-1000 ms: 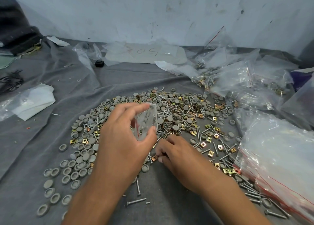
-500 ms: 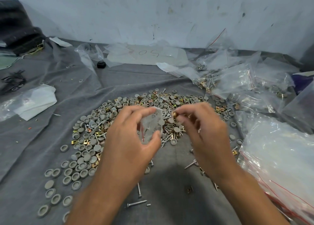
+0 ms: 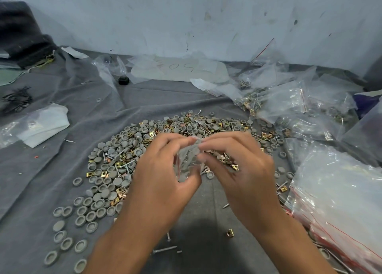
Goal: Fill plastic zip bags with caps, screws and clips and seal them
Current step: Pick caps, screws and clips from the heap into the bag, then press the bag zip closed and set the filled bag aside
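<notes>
I take the heap of caps, screws and clips (image 3: 165, 149) on the grey cloth (image 3: 51, 180) as my landmark. Nearest me, on my side of the heap, a loose screw (image 3: 165, 249) lies flat on the cloth and a single brass clip (image 3: 229, 232) sits just to its right. To the heap's left, strays of grey caps (image 3: 68, 242) trail toward me in a loose band.

Above the heap's near edge I see both hands meeting on one small zip bag (image 3: 187, 160). My left hand (image 3: 163, 182) has fingers and thumb curled round the bag, thumb under it and fingertips at its upper edge. My right hand (image 3: 241, 170) pinches the bag's top from the other side, fingers bent in close to the left fingertips. Grey caps show through the plastic; I cannot tell whether the bag's mouth is sealed.

Right of the heap, a stack of empty zip bags (image 3: 339, 201) with red seal lines lies along the cloth's edge. Beyond the heap on the right, filled bags (image 3: 279, 100) are piled up, screws and clips visible inside. Left of the heap, a folded white sheet in plastic (image 3: 41, 124) rests on the cloth. Behind the heap, near the wall (image 3: 186, 15), a clear bag with handwritten red digits (image 3: 177, 69) lies flat, and a small black object (image 3: 123, 80) sits to its left.
</notes>
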`<state>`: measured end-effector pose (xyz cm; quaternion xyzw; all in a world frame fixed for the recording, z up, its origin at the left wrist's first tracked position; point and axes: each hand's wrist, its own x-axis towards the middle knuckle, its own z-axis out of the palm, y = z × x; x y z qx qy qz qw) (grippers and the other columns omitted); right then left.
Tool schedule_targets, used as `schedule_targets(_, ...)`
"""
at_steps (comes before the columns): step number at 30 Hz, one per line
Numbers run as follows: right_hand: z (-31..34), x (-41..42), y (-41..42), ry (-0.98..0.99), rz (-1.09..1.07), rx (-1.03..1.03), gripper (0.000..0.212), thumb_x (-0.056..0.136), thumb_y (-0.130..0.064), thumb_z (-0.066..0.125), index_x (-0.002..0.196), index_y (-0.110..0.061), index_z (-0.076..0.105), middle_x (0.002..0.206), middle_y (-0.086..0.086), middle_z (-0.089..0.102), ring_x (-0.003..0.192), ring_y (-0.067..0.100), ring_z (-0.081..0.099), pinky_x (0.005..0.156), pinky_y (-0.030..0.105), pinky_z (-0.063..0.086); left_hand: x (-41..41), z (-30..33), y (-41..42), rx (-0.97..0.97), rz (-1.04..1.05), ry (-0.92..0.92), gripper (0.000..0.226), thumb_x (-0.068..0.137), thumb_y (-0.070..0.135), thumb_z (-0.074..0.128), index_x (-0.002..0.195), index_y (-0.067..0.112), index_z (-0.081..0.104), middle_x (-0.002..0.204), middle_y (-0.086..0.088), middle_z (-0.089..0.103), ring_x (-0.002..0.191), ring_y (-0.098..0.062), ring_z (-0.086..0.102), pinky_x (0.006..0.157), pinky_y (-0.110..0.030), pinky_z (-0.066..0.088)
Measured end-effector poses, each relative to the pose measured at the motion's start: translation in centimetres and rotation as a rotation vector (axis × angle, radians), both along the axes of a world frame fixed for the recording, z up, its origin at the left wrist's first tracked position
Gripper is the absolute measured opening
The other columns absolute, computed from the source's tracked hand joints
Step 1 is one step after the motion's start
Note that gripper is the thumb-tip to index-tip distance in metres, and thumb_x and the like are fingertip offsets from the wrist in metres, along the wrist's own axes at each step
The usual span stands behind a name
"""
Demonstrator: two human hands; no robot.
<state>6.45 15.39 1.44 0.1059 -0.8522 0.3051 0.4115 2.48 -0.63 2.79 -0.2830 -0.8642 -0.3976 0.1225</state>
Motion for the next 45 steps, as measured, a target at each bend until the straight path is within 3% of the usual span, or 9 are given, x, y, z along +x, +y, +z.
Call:
schedule_targets(7, -0.2, 0.1, 2.5, -0.091, 0.002, 0.197, 0.017, 0.097, -0.015, 0.067, 0.111, -0.021, 0.075, 0.12, 0.0, 0.064, 0.107, 0.02, 0.057, 0.091, 0.019, 0.041, 0.2, 0.3, -0.4, 0.005, -0.133, 0.053, 0.053, 0.08, 0.054, 0.071, 0.126, 0.029, 0.065, 0.117, 0.023, 0.055, 0.112, 0.001, 0.054, 0.093, -0.008, 0.037)
schedule_targets(13, 0.6, 1.3, 3.1, -0.021, 0.041, 0.126, 0.01, 0.1, -0.023, 0.063, 0.109, -0.02, 0.067, 0.116, -0.002, 0.061, 0.111, 0.017, 0.058, 0.094, 0.027, 0.044, 0.1, 0.4, -0.3, 0.135, -0.141, 0.188, 0.034, 0.08, 0.03, 0.082, 0.111, 0.025, 0.071, 0.11, 0.02, 0.066, 0.105, 0.003, 0.062, 0.09, -0.009, 0.042)
schedule_targets(19, 0.9, 2.1, 3.4, -0.135, 0.061, -0.077, 0.014, 0.098, -0.023, 0.062, 0.105, -0.034, 0.059, 0.098, -0.017, 0.058, 0.093, 0.008, 0.059, 0.08, 0.019, 0.044, -0.2, 0.1, -0.3, 0.295, -0.114, -0.089, 0.022, 0.071, 0.049, 0.078, 0.087, 0.037, 0.068, 0.096, 0.025, 0.073, 0.087, -0.004, 0.071, 0.068, -0.013, 0.052)
schedule_targets(23, 0.5, 2.1, 3.5, -0.297, 0.145, -0.369, 0.024, 0.094, -0.028, 0.063, 0.11, -0.045, 0.056, 0.097, -0.017, 0.066, 0.094, 0.014, 0.065, 0.076, 0.02, 0.049, -0.6, -0.5, -0.4, 0.418, -0.152, -0.271, 0.024, 0.074, 0.044, 0.083, 0.092, 0.036, 0.068, 0.093, 0.012, 0.077, 0.088, -0.014, 0.073, 0.076, -0.031, 0.057)
schedule_targets(26, 0.2, 2.0, 3.8, -0.327, 0.146, -0.452, 0.023, 0.091, -0.036, 0.066, 0.111, -0.043, 0.057, 0.097, -0.014, 0.071, 0.094, 0.015, 0.068, 0.076, 0.025, 0.051, -0.9, -0.6, -0.3, 0.447, -0.129, -0.279, 0.022, 0.078, 0.028, 0.082, 0.091, 0.037, 0.067, 0.09, 0.009, 0.077, 0.087, -0.013, 0.074, 0.075, -0.029, 0.057)
schedule_targets(34, -0.8, 1.6, 3.6, -0.314, 0.16, -0.555, 0.018, 0.091, -0.049, 0.063, 0.106, -0.042, 0.055, 0.099, -0.006, 0.069, 0.091, 0.016, 0.067, 0.074, 0.024, 0.051, -0.7, -0.7, -0.1, 0.393, -0.11, -0.203, 0.026, 0.075, 0.032, 0.079, 0.094, 0.039, 0.063, 0.091, 0.015, 0.076, 0.088, -0.01, 0.073, 0.077, -0.023, 0.057)
schedule_targets(38, -0.9, 1.7, 3.6, -0.375, 0.184, -0.545, 0.03, 0.089, -0.051, 0.065, 0.117, -0.048, 0.053, 0.102, -0.006, 0.069, 0.091, 0.016, 0.067, 0.077, 0.034, 0.055, -0.9, -1.0, -0.3, 0.362, -0.091, -0.196, 0.03, 0.077, 0.025, 0.082, 0.095, 0.04, 0.062, 0.089, 0.012, 0.075, 0.087, -0.012, 0.072, 0.077, -0.026, 0.057)
schedule_targets(42, -0.9, 1.8, 3.3, -0.398, 0.148, -0.459, 0.036, 0.091, -0.048, 0.07, 0.122, -0.048, 0.051, 0.097, -0.009, 0.071, 0.081, 0.015, 0.063, 0.07, 0.025, 0.052, -0.9, -1.2, -0.2, 0.331, -0.107, -0.184, 0.032, 0.082, 0.017, 0.08, 0.096, 0.039, 0.061, 0.09, 0.01, 0.073, 0.089, -0.014, 0.07, 0.077, -0.023, 0.054)
schedule_targets(45, -0.9, 1.8, 3.1, -0.391, 0.145, -0.476, 0.038, 0.088, -0.05, 0.07, 0.121, -0.049, 0.05, 0.097, -0.009, 0.072, 0.08, 0.015, 0.062, 0.072, 0.038, 0.053, -0.8, -1.1, -0.2, 0.313, -0.127, -0.181, 0.028, 0.086, 0.02, 0.078, 0.094, 0.038, 0.059, 0.092, 0.009, 0.071, 0.091, -0.016, 0.068, 0.076, -0.023, 0.054)
